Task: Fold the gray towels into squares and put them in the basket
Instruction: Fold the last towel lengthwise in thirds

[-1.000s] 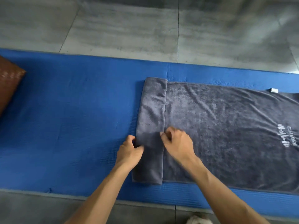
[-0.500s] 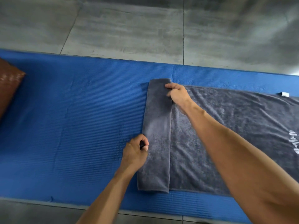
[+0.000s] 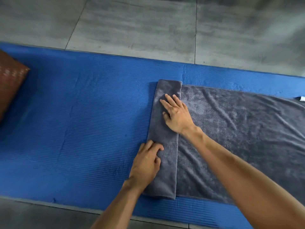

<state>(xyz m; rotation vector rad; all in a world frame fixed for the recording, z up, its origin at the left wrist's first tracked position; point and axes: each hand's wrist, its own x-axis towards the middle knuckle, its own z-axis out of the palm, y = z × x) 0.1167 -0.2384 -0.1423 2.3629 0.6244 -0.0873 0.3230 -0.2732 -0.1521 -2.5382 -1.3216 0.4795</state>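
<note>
A gray towel (image 3: 239,133) lies spread on the blue mat (image 3: 79,129) and runs off the right edge of the view. Its left end is folded over into a narrow strip (image 3: 166,179). My right hand (image 3: 176,113) lies flat on the upper part of that strip, fingers straight and pointing away from me. My left hand (image 3: 146,162) rests on the strip's left edge lower down, fingers bent with the tips on the cloth. No basket is in view.
The blue mat lies on a gray tiled floor (image 3: 148,27). A brown cushion-like object (image 3: 9,83) sits at the mat's far left. A small white tag (image 3: 302,98) shows at the towel's far right edge.
My right hand has come back from the strip's far corner and now lies flat on its upper part. My left hand has loosened its pinch at the left edge and rests there.
</note>
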